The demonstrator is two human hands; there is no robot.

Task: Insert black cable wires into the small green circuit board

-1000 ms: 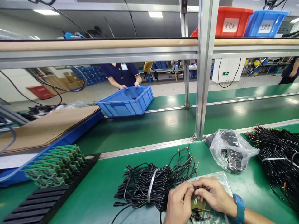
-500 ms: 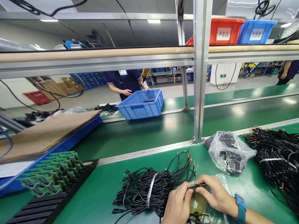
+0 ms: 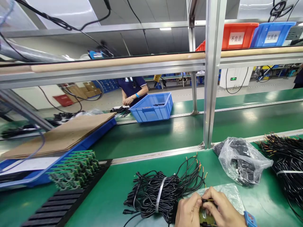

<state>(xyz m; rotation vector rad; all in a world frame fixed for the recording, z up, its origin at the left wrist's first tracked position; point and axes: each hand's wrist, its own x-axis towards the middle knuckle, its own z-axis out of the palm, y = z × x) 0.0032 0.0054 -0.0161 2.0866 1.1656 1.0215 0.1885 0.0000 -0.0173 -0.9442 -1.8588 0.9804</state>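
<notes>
Meanwhile both hands — left hand (image 3: 189, 210), right hand (image 3: 221, 209) — had drawn closer, pinching a thin wire (image 3: 208, 200) over the small board (image 3: 203, 216), cable bundle (image 3: 161, 192) at ten o'clock.

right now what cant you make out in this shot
Head view only:
- small part between left hand and right hand: fingers cover it, bottom edge cuts it.
- clear bag contents: crinkled plastic blurs them.
- blue crate contents: too far, wall hides most.
</notes>
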